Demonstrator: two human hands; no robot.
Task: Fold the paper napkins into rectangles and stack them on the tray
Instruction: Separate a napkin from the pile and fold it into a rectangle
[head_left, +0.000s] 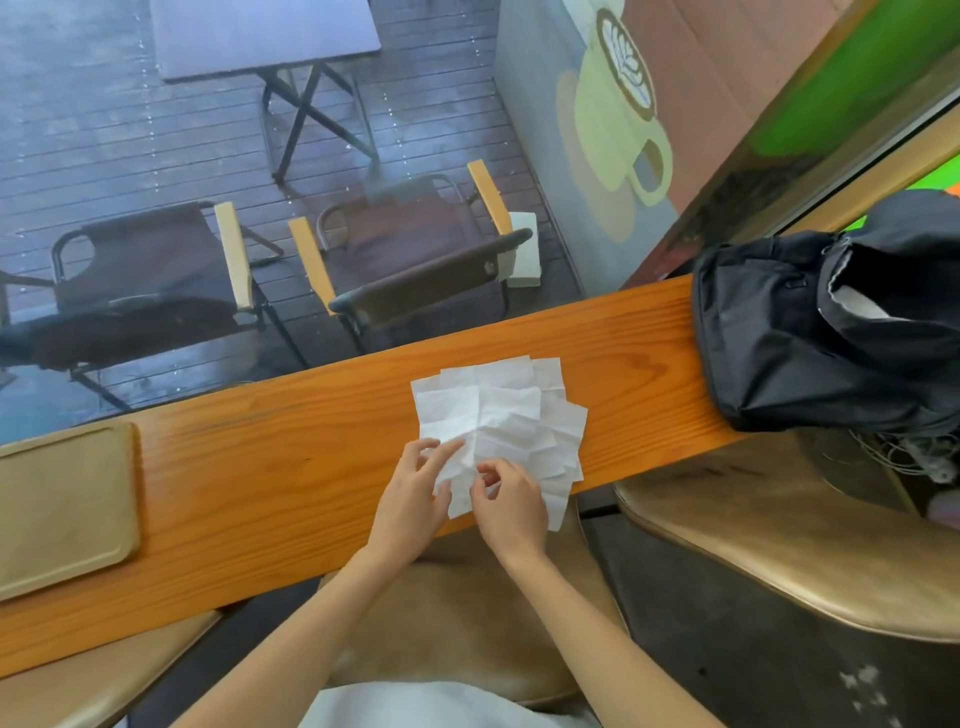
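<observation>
Head view shows a flat tan tray (62, 506) with nothing on it, far left on the wooden counter (270, 467). Crinkly white napkins (511, 410) lie spread near the middle, where the left hand (415, 499) and right hand (511, 506) pinch the top one's near edge.

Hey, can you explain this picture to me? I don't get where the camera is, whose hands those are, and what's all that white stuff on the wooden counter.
There is just one picture, taken by a wide-angle camera worn on a person's head, looking forward and down. No machine is involved: the two bare arms coming up from the bottom are that person's own.

The left hand and right hand are both pinching the near edge of the top sheet of a loose pile of unfolded white paper napkins, which lies on a long wooden counter.

Far to the left sits a tan tray, with no napkins on it yet. To the right rests a black bag. Beyond the counter, through a window, are folding chairs on a deck.
</observation>
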